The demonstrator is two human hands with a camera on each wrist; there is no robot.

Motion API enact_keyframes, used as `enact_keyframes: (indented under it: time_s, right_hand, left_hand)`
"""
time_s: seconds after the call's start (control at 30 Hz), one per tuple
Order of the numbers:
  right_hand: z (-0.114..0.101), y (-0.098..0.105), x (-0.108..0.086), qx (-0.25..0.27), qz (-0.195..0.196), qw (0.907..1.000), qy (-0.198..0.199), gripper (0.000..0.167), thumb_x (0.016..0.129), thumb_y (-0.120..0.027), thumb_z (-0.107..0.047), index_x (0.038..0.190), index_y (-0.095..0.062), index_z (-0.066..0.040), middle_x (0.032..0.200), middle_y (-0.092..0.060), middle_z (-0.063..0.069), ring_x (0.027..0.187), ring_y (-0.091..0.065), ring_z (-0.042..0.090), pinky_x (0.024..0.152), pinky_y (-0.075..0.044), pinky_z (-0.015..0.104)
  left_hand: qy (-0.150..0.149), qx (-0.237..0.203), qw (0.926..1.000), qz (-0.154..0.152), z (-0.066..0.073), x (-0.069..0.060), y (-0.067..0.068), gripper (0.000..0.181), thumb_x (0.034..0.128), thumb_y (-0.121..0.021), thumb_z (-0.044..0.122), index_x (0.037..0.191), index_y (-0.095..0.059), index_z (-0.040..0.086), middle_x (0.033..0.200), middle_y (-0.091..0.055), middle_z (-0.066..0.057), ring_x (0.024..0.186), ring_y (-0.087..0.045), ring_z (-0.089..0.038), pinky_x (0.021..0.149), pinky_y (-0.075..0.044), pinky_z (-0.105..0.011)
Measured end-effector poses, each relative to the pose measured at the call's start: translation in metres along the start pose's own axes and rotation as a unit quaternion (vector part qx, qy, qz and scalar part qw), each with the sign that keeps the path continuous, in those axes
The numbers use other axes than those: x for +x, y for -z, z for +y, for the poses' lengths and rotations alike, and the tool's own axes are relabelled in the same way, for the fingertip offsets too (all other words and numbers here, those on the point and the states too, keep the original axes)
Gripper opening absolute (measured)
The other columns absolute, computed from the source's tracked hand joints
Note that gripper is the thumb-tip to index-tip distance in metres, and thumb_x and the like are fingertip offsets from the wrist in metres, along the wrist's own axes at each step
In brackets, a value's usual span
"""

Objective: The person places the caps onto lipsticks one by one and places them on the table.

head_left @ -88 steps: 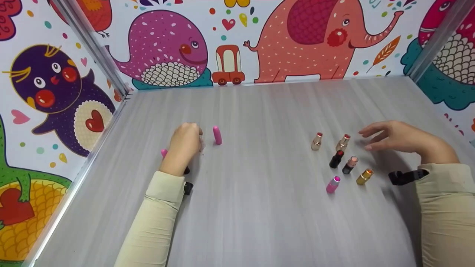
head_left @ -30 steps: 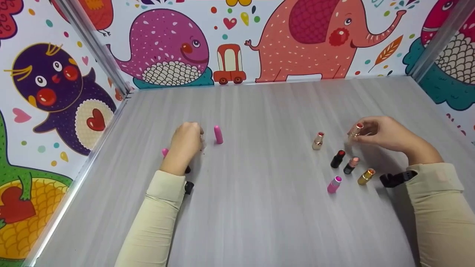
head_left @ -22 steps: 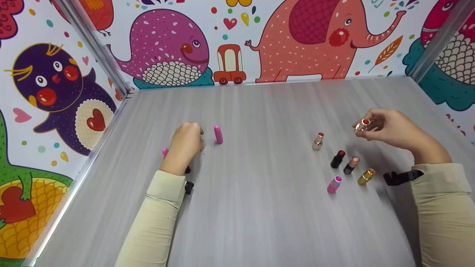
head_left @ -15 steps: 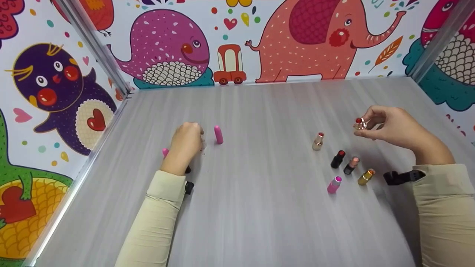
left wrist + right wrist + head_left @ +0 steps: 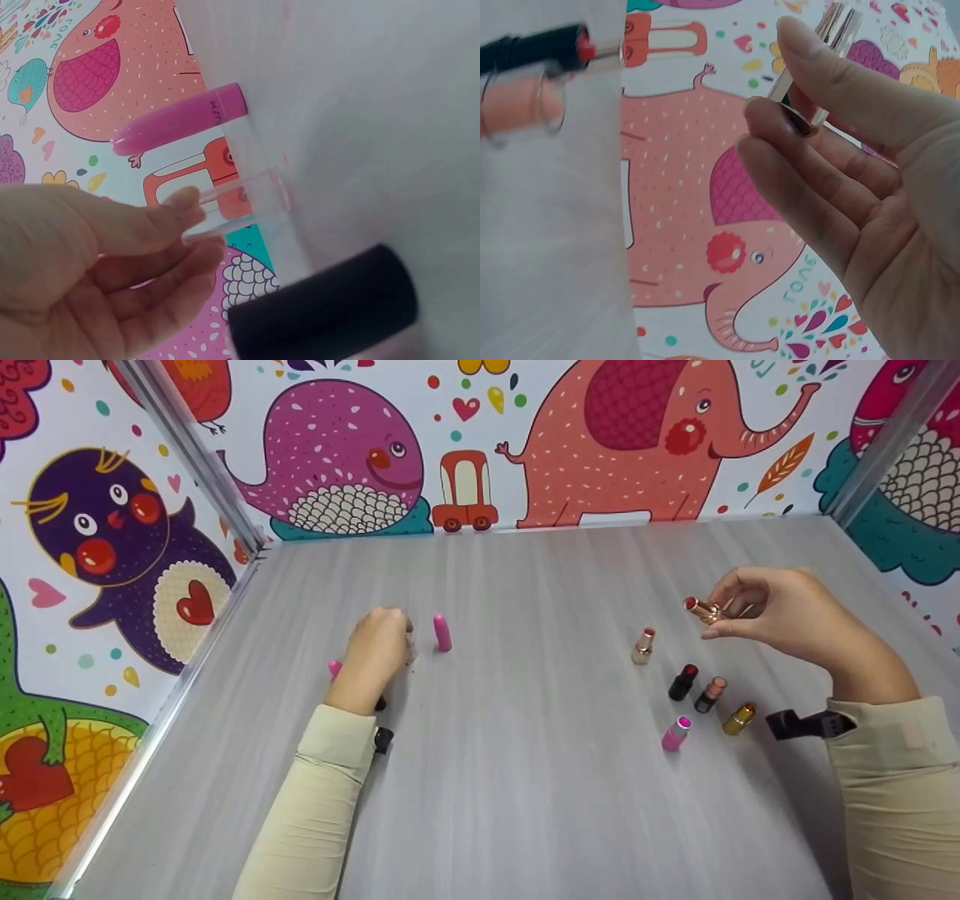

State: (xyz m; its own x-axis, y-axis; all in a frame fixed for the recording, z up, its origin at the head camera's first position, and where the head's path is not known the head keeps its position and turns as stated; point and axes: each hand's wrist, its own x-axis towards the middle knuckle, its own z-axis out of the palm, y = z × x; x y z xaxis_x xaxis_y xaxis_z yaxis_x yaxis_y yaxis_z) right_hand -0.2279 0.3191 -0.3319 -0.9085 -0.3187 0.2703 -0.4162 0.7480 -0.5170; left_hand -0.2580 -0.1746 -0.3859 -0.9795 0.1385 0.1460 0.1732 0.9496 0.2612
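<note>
In the left wrist view my left hand pinches a clear lipstick cap between thumb and fingers. That cap appears to stand on the table. A pink cap stands beside it, and a black cap is close by on the other side. My right hand holds a gold lipstick above the table, tilted with its red tip toward the left. Below it, another gold lipstick stands upright and uncapped.
Uncapped lipsticks stand at the right: black with red tip, black with peach tip, pink and yellow-gold. Another pink item shows behind the left wrist. Printed panels border the grey table.
My right hand has picked the gold lipstick up off the table, lifted it and turned it so its tip points left. The left hand stays in place.
</note>
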Motion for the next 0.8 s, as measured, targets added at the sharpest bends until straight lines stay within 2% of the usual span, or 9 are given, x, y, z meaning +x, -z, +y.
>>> enact_keyframes:
  time_s: [0.17,0.33,0.53,0.63,0.8]
  right_hand:
    - [-0.008,-0.002,0.0,-0.011,0.005,0.999,0.044,0.032,0.076,-0.098,-0.013,0.102,-0.079,-0.013,0.083,-0.076,-0.002,0.071,-0.067,0.002,0.062,-0.05,0.012]
    - [-0.013,-0.001,0.0,-0.024,0.004,0.9987,0.044,0.03,0.077,-0.098,-0.015,0.101,-0.08,-0.015,0.084,-0.075,-0.003,0.071,-0.066,0.004,0.062,-0.052,0.013]
    - [-0.015,-0.001,-0.001,-0.035,0.008,0.9977,0.057,0.03,0.076,-0.098,-0.015,0.1,-0.08,-0.016,0.085,-0.075,-0.004,0.072,-0.066,0.002,0.062,-0.052,0.012]
    - [-0.016,-0.001,-0.001,-0.035,0.01,0.9977,0.057,0.031,0.076,-0.098,-0.016,0.1,-0.079,-0.016,0.086,-0.075,-0.004,0.073,-0.066,0.002,0.062,-0.052,0.013]
    - [-0.019,0.0,-0.002,-0.041,0.011,0.9973,0.059,0.031,0.076,-0.099,-0.017,0.1,-0.079,-0.017,0.084,-0.075,-0.004,0.072,-0.065,0.002,0.06,-0.052,0.014]
  left_hand:
    - [-0.002,-0.005,0.9999,-0.009,-0.001,-0.001,0.004,0.019,0.0942,-0.068,-0.007,0.11,-0.078,-0.009,0.113,-0.076,-0.025,0.105,-0.073,-0.043,0.095,-0.058,-0.053]
    - [0.007,-0.011,0.9998,-0.012,0.001,-0.003,0.015,0.02,0.0967,-0.072,-0.004,0.115,-0.077,-0.008,0.115,-0.075,-0.025,0.109,-0.072,-0.042,0.097,-0.058,-0.052]
    - [0.032,-0.034,0.9989,-0.01,0.002,-0.005,0.029,0.023,0.1005,-0.068,-0.003,0.122,-0.076,-0.005,0.121,-0.074,-0.024,0.115,-0.07,-0.04,0.102,-0.056,-0.052]
    - [0.032,-0.048,0.9984,-0.002,-0.002,-0.005,0.036,0.023,0.1,-0.067,-0.003,0.121,-0.076,-0.005,0.121,-0.074,-0.024,0.115,-0.07,-0.04,0.102,-0.056,-0.053]
    - [0.021,-0.064,0.9972,0.034,-0.004,-0.008,0.046,0.021,0.0988,-0.068,-0.003,0.117,-0.077,-0.006,0.117,-0.075,-0.026,0.109,-0.072,-0.04,0.097,-0.058,-0.053]
